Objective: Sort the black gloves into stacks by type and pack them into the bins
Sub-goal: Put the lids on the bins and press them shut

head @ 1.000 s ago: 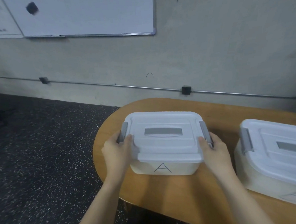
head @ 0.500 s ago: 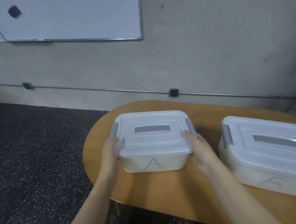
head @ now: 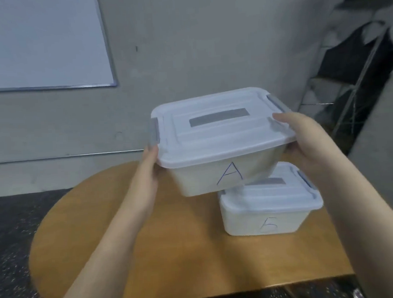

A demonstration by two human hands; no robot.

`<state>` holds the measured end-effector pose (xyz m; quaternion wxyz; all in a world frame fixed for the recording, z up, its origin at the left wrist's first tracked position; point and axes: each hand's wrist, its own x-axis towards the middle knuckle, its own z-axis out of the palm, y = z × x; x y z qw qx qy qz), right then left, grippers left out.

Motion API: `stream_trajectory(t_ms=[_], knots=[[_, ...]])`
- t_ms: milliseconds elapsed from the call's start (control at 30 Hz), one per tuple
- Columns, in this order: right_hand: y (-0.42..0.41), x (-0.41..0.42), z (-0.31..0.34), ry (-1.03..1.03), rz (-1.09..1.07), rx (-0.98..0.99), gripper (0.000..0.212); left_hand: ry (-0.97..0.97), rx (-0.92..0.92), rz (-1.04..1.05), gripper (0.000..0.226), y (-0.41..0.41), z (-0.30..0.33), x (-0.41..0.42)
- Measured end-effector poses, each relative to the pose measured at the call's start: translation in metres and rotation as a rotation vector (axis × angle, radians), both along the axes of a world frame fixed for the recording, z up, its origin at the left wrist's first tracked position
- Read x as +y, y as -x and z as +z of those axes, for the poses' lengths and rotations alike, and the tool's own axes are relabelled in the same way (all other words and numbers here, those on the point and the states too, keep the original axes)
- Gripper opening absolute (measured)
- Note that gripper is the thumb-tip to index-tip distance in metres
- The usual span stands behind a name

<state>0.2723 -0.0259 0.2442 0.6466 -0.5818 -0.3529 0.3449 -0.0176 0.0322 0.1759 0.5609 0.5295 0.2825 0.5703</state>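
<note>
Head view, bin A (head: 217, 170) now lifted off table (head: 173, 252), left hand (head: 149, 165) and right hand (head: 304, 141) gripping its sides

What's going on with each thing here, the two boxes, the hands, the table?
Bin A: lid on, lifted off the table, tilted, held in the air in front of bin Б.
Bin Б: lid on, resting on the table.
Left hand: grips bin A's left side.
Right hand: grips bin A's right side, thumb over the lid.
Table: carries only bin Б.
Gloves: none visible.
</note>
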Motion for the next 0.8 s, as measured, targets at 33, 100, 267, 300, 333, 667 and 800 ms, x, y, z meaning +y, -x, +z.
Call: stream_trajectory(t_ms=[33,100,267,300,333,667,800], knots=[[-0.018,-0.008,0.001,0.01,-0.029,0.016,0.055,-0.03,0.036,-0.06,0.046,-0.018,-0.002,0.001],[-0.051,-0.023,-0.003,0.026,-0.091,0.056,0.025,-0.051,0.098,-0.168,0.045,-0.053,-0.007,-0.001],[-0.112,-0.04,-0.043,0.125,-0.156,0.075,0.045,-0.005,0.177,-0.297,0.034,-0.111,-0.027,-0.009],[-0.122,-0.041,-0.051,0.134,-0.157,0.063,0.049,0.001,0.182,-0.289,0.032,-0.117,-0.031,-0.01],[-0.129,-0.042,-0.057,0.136,-0.147,0.057,0.049,0.008,0.183,-0.282,0.033,-0.122,-0.034,-0.013],[-0.12,-0.068,-0.107,-0.023,0.115,-0.078,0.069,0.0,0.349,-0.178,0.04,-0.139,-0.065,-0.023],[-0.101,-0.072,-0.142,-0.005,0.078,-0.1,0.058,0.042,0.403,-0.206,0.063,-0.14,-0.099,-0.015]])
